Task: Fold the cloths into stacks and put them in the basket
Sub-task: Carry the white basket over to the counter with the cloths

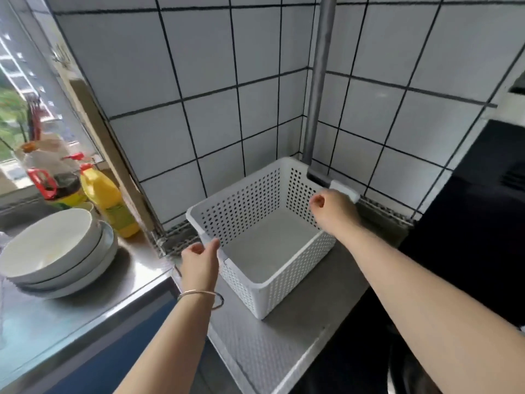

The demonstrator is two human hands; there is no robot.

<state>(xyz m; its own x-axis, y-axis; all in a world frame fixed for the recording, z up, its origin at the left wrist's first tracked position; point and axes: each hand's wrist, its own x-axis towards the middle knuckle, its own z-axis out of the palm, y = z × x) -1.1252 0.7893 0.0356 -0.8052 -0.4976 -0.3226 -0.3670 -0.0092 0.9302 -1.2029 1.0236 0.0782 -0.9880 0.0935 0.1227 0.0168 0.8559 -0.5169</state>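
Basket (264, 243) first: white, perforated plastic, it sits on the grey counter (287, 345) in the tiled corner, and we see its floor bare, no cloths anywhere in view. Our left hand (199, 265) is at the near-left rim, thumb stretched toward the edge, the other fingers curled; whether it pinches the rim or only touches it we cannot tell. Our right hand (332, 209) is at the far-right rim with fingers curled inward, and the hand itself hides any contact with the plastic, so its grip is equally unclear. A thin bracelet (199, 294) circles the left wrist. A grey pipe (318, 89) runs down the corner behind the basket (its foot is hidden by the rim). To the left, stacked white bowls (54, 251) rest on a steel surface, with a yellow bottle (108, 203) and a dark-lidded jar (61, 189) beyond, their labels too blurred to read.
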